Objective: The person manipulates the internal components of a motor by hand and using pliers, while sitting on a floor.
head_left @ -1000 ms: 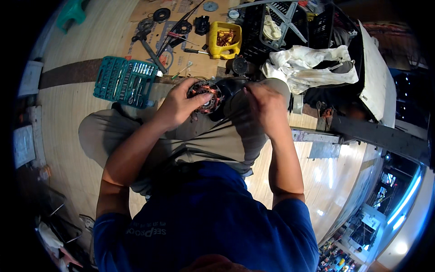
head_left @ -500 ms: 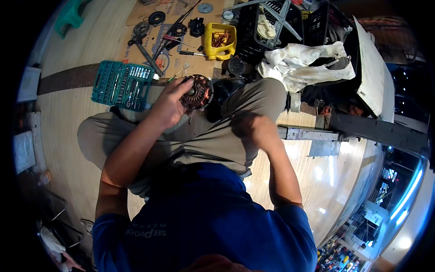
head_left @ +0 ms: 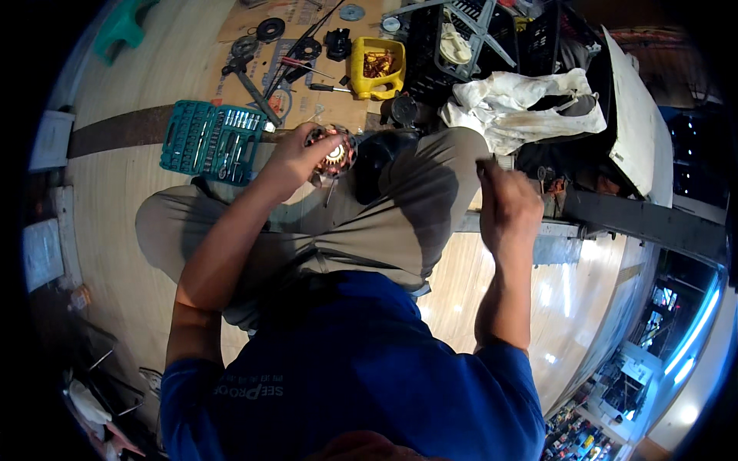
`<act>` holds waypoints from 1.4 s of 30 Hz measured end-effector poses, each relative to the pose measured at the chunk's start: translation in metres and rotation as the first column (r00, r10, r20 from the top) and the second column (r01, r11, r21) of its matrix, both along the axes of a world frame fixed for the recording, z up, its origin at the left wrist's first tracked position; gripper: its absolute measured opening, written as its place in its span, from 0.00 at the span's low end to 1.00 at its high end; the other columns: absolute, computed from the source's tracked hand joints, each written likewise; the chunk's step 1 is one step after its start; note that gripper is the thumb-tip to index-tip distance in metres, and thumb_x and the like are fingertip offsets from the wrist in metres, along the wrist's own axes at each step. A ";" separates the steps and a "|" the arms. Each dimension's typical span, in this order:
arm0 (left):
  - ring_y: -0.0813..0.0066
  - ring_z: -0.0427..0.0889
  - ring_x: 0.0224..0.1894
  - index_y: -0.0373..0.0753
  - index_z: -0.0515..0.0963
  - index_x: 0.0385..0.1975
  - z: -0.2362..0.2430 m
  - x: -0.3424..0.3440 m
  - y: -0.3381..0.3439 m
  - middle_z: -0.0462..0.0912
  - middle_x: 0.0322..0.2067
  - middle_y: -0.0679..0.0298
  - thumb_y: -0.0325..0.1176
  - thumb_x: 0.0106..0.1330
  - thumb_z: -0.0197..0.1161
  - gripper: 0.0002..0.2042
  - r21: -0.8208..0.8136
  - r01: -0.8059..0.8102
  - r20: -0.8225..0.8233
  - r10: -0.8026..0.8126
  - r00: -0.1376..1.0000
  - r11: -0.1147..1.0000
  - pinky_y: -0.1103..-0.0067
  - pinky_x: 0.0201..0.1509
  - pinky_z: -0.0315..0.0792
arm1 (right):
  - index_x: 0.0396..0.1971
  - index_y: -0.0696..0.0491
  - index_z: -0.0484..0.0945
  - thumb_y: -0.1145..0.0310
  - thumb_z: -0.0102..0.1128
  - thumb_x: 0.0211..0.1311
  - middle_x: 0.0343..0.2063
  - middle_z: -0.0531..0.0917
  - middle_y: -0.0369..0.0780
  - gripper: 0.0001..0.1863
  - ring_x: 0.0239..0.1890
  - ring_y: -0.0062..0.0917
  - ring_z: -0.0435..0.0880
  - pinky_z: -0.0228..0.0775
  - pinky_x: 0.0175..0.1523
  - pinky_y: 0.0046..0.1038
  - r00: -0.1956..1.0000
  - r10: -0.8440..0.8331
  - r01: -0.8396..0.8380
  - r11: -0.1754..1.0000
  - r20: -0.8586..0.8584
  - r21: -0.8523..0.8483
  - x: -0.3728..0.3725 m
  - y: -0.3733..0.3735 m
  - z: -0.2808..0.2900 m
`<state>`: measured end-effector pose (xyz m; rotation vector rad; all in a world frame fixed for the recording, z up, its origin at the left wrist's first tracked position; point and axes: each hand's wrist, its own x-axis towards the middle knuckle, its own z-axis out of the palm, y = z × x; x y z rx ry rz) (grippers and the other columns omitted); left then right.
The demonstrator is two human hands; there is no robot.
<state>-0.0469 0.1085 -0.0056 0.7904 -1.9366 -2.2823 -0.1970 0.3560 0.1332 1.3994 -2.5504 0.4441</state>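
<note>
My left hand (head_left: pixel 292 163) is closed round the rim of a motor stator (head_left: pixel 347 146), a dark disc with reddish copper windings. At its middle shows a pale, toothed ring (head_left: pixel 336 154), and my thumb reaches over the face toward it. A thin wire or rod (head_left: pixel 330 194) hangs below the stator. Well apart from it, above my right knee, my right hand (head_left: pixel 513 206) is raised with curled fingers. Its fingertips look pinched together, and whatever they may hold is too dark to make out.
Left of my knees lies an opened green socket set (head_left: pixel 209 142). On the cardboard (head_left: pixel 231 81) are a screwdriver (head_left: pixel 329 88), dark machine parts and a yellow cut-open jug (head_left: pixel 400 75) with copper-coloured pieces. A white cloth (head_left: pixel 507 107) and black crates (head_left: pixel 430 50) stand to the right.
My right hand has moved right and outward, from between my knees to beside the right knee. The stator has turned in my left hand, and its pale toothed middle now shows.
</note>
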 end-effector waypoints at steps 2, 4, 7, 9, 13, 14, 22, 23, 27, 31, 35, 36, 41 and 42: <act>0.81 0.82 0.27 0.34 0.75 0.43 0.005 -0.005 0.001 0.82 0.32 0.64 0.46 0.65 0.62 0.19 0.170 -0.280 0.124 0.261 0.957 0.945 0.83 0.19 0.72 | 0.36 0.55 0.81 0.77 0.63 0.56 0.23 0.80 0.44 0.07 0.24 0.38 0.80 0.71 0.29 0.32 0.997 0.056 -0.061 0.993 0.054 0.096 0.014 0.016 0.004; 0.80 0.83 0.28 0.36 0.75 0.42 0.001 -0.007 -0.003 0.83 0.32 0.65 0.47 0.65 0.62 0.18 0.276 -0.325 0.086 0.314 0.946 0.905 0.82 0.20 0.72 | 0.35 0.56 0.81 0.75 0.63 0.56 0.24 0.81 0.45 0.06 0.25 0.40 0.81 0.71 0.29 0.34 0.990 0.018 -0.041 0.986 0.139 0.164 0.025 0.034 -0.002; 0.80 0.84 0.31 0.40 0.75 0.46 -0.007 -0.002 -0.010 0.85 0.34 0.65 0.41 0.72 0.53 0.13 0.489 -0.295 -0.043 0.360 0.932 0.821 0.82 0.25 0.76 | 0.36 0.53 0.80 0.71 0.61 0.58 0.21 0.78 0.44 0.07 0.23 0.38 0.79 0.71 0.28 0.35 0.992 -0.044 0.018 0.975 0.117 0.220 0.021 0.084 -0.045; 0.79 0.84 0.30 0.40 0.75 0.45 -0.003 -0.004 -0.011 0.85 0.33 0.66 0.42 0.70 0.56 0.13 0.550 -0.229 -0.092 0.330 0.939 0.803 0.82 0.25 0.74 | 0.36 0.54 0.79 0.69 0.57 0.61 0.25 0.82 0.47 0.07 0.27 0.43 0.82 0.73 0.31 0.38 0.978 -0.166 0.131 0.960 0.125 0.248 0.010 0.130 -0.071; 0.78 0.84 0.32 0.37 0.73 0.46 0.007 -0.006 -0.001 0.84 0.34 0.64 0.41 0.69 0.57 0.14 0.599 -0.183 -0.130 0.320 0.939 0.780 0.79 0.29 0.77 | 0.37 0.52 0.80 0.62 0.49 0.68 0.31 0.83 0.49 0.12 0.31 0.45 0.83 0.74 0.34 0.42 0.894 -0.443 0.375 0.823 0.069 0.425 -0.009 0.252 -0.130; 0.77 0.85 0.32 0.36 0.73 0.46 0.010 -0.006 0.002 0.84 0.35 0.63 0.40 0.70 0.56 0.14 0.596 -0.180 -0.131 0.315 0.940 0.783 0.78 0.30 0.78 | 0.37 0.51 0.80 0.61 0.48 0.69 0.31 0.84 0.49 0.13 0.32 0.46 0.83 0.74 0.35 0.42 0.859 -0.509 0.424 0.763 0.049 0.488 -0.008 0.285 -0.141; 0.77 0.85 0.32 0.37 0.67 0.53 0.000 -0.003 0.027 0.83 0.38 0.62 0.38 0.73 0.50 0.15 0.459 -0.072 -0.161 0.163 0.973 0.886 0.82 0.25 0.78 | 0.50 0.49 0.78 0.58 0.54 0.64 0.48 0.81 0.48 0.18 0.54 0.42 0.77 0.66 0.58 0.46 0.697 -0.677 0.281 0.563 0.238 0.777 0.024 0.380 -0.203; 0.76 0.84 0.34 0.37 0.67 0.53 -0.003 0.000 0.027 0.82 0.39 0.61 0.38 0.73 0.50 0.15 0.437 -0.063 -0.165 0.148 0.975 0.897 0.80 0.27 0.79 | 0.55 0.47 0.74 0.60 0.57 0.62 0.54 0.76 0.47 0.22 0.59 0.43 0.71 0.61 0.62 0.48 0.702 -0.667 0.206 0.526 0.250 0.825 0.027 0.353 -0.198; 0.74 0.84 0.37 0.37 0.66 0.54 -0.002 -0.004 0.034 0.82 0.41 0.60 0.37 0.73 0.51 0.15 0.419 -0.098 -0.165 0.182 0.969 0.903 0.79 0.29 0.80 | 0.63 0.48 0.65 0.68 0.62 0.55 0.63 0.66 0.49 0.33 0.66 0.46 0.61 0.56 0.67 0.47 0.750 -0.589 0.169 0.612 0.302 0.773 -0.001 0.266 -0.153; 0.73 0.84 0.40 0.36 0.65 0.55 -0.003 0.002 0.031 0.80 0.44 0.59 0.35 0.73 0.51 0.15 0.347 -0.133 -0.149 0.195 0.969 0.928 0.76 0.32 0.81 | 0.54 0.57 0.72 0.79 0.55 0.57 0.54 0.74 0.53 0.22 0.58 0.48 0.71 0.63 0.62 0.42 0.914 -0.244 0.262 0.965 0.324 -0.012 -0.001 0.095 -0.065; 0.76 0.83 0.39 0.35 0.66 0.54 -0.002 0.000 0.033 0.80 0.43 0.61 0.34 0.69 0.58 0.18 0.385 -0.137 -0.173 0.217 0.961 0.913 0.78 0.36 0.81 | 0.52 0.58 0.73 0.76 0.56 0.61 0.49 0.77 0.54 0.18 0.50 0.51 0.76 0.70 0.54 0.39 0.953 0.136 -0.058 0.960 0.272 -0.274 0.037 -0.023 -0.064; 0.76 0.83 0.39 0.35 0.66 0.54 -0.003 -0.001 0.033 0.80 0.43 0.61 0.34 0.69 0.58 0.18 0.378 -0.139 -0.175 0.218 0.960 0.915 0.78 0.36 0.81 | 0.51 0.58 0.73 0.74 0.56 0.62 0.47 0.78 0.54 0.17 0.47 0.51 0.78 0.71 0.53 0.38 0.951 0.171 -0.108 0.964 0.256 -0.241 0.041 -0.042 -0.073; 0.74 0.82 0.40 0.33 0.65 0.55 -0.003 0.007 0.030 0.79 0.44 0.60 0.34 0.69 0.58 0.19 0.435 -0.124 -0.268 0.260 0.928 0.892 0.77 0.36 0.81 | 0.41 0.60 0.77 0.70 0.56 0.65 0.27 0.79 0.54 0.10 0.34 0.49 0.80 0.72 0.41 0.37 0.583 0.190 -0.136 0.981 0.790 -0.136 0.031 -0.056 -0.105; 0.75 0.82 0.39 0.33 0.65 0.55 -0.003 0.008 0.030 0.79 0.43 0.60 0.33 0.69 0.58 0.19 0.435 -0.107 -0.287 0.250 0.925 0.894 0.78 0.36 0.81 | 0.38 0.60 0.78 0.70 0.57 0.65 0.26 0.79 0.53 0.09 0.32 0.48 0.80 0.72 0.39 0.37 0.497 0.234 -0.216 0.966 0.835 -0.142 0.024 -0.053 -0.108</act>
